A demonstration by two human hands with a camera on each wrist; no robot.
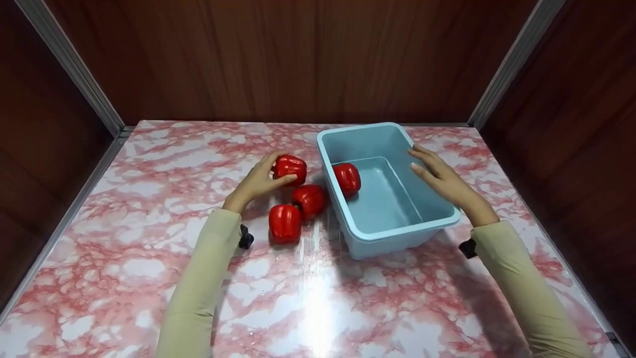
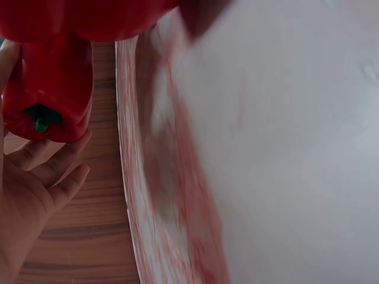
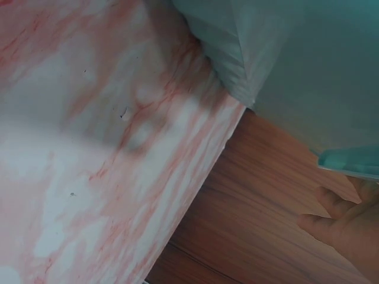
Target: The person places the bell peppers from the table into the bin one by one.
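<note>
My left hand [image 1: 259, 180] holds a red bell pepper [image 1: 292, 168], thumb on the near side and fingers on the far side. In the left wrist view its green stem [image 2: 41, 123] faces the camera. Just nearer on the table, two more red peppers, one [image 1: 310, 201] and another [image 1: 284, 224], lie touching or almost touching. A fourth red pepper [image 1: 348, 179] is inside the light blue plastic bin [image 1: 385, 238], against its left wall. My right hand [image 1: 442, 181] lies over the bin's right rim, fingers fairly straight; the right wrist view shows fingertips [image 3: 317, 225] outside, below the rim.
The tabletop [image 1: 139, 268] has a red and white marbled surface, with a bright glare at the front middle. Dark wooden panels [image 1: 268, 59] with metal corner strips enclose the back and both sides. The bin stands slightly askew, right of the peppers.
</note>
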